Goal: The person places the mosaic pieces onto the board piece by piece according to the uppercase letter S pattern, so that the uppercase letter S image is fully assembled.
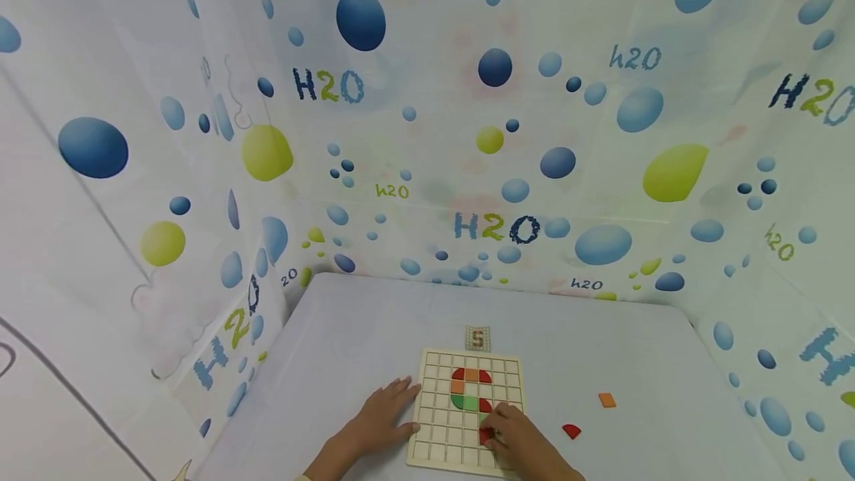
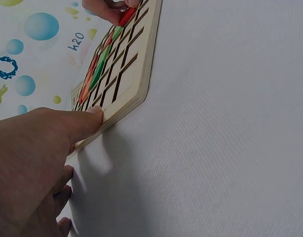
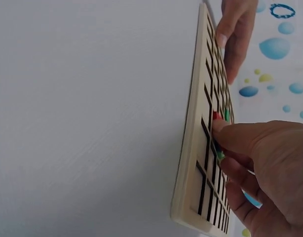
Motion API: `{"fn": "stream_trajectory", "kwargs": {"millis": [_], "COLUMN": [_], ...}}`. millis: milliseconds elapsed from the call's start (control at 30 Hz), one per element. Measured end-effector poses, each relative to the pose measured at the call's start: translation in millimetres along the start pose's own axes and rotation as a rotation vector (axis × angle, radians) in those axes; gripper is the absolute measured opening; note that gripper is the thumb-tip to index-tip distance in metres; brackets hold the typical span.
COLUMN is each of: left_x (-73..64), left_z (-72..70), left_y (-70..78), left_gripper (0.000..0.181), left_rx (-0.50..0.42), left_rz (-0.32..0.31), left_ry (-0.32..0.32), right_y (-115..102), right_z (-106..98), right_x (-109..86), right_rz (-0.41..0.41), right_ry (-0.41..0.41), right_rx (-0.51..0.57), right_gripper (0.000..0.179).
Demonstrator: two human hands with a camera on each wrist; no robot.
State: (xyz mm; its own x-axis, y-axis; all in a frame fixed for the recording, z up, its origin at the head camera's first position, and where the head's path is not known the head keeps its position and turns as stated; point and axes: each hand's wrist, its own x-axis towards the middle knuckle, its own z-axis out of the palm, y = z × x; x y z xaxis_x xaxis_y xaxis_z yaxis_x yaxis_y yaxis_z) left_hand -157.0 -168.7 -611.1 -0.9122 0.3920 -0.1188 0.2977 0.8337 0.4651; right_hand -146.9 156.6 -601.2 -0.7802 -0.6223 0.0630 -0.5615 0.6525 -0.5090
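Observation:
A wooden grid board [image 1: 437,445] lies on the white-covered table. In its cells, red quarter-round pieces [image 1: 458,375], orange squares [image 1: 471,375] and green pieces [image 1: 471,403] form a curve. My left hand [image 1: 382,418] rests along the board's left edge, fingers extended, with the thumb [image 2: 90,121] against the rim. Over the lower right cells, my right hand [image 1: 517,433] pinches a red piece [image 2: 127,16] between thumb and fingertips, down at the board's surface. The right fingers partly cover that piece and the cells around it.
A small grid card [image 1: 477,338] with an S-shaped pattern lies just beyond the board. To the right on the table are a loose orange square [image 1: 606,400] and a loose red quarter-round piece [image 1: 571,431]. A printed curtain [image 1: 427,147] hangs behind the table.

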Motion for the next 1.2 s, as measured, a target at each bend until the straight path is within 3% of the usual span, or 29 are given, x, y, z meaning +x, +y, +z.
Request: {"fn": "stream_trajectory", "kwargs": {"millis": [200, 300, 500, 600, 933, 1067, 1200], "left_x": [0.0, -0.1, -0.5, -1.1, -2.4, -2.0, -2.7], "left_z": [0.1, 0.3, 0.0, -0.7, -1.6, -1.8, -2.5], "left_y": [0.1, 0.2, 0.4, 0.9, 1.9, 1.4, 1.1], "left_gripper": [0.074, 0.074, 0.074, 0.073, 0.073, 0.074, 0.073], "left_rx": [-0.001, -0.008, -0.004, 0.0, -0.022, -0.031, -0.036], "left_rz": [0.011, 0.011, 0.009, 0.007, 0.005, 0.008, 0.018], "left_ry": [-0.001, -0.001, 0.0, 0.001, -0.001, -0.001, -0.001], "right_y": [4.7, 6.6, 10.7, 11.2, 7.4, 4.7, 0.7], "right_z": [0.8, 1.3, 7.8, 10.3, 10.3, 9.9, 9.3], "right_x": [-1.8, -2.1, -2.7, -3.3, -4.4, -3.1, -2.5], "right_rz": [-0.056, -0.14, -0.348, -0.392, -0.371, -0.306, -0.186], "right_ry": [0.029, 0.075, 0.241, 0.292, 0.302, 0.252, 0.162], "right_rx": [-0.02, -0.072, -0.198, -0.239, -0.272, -0.268, -0.248], "right_gripper": [0.013, 0.013, 0.018, 0.021, 0.025, 0.019, 0.017]}}
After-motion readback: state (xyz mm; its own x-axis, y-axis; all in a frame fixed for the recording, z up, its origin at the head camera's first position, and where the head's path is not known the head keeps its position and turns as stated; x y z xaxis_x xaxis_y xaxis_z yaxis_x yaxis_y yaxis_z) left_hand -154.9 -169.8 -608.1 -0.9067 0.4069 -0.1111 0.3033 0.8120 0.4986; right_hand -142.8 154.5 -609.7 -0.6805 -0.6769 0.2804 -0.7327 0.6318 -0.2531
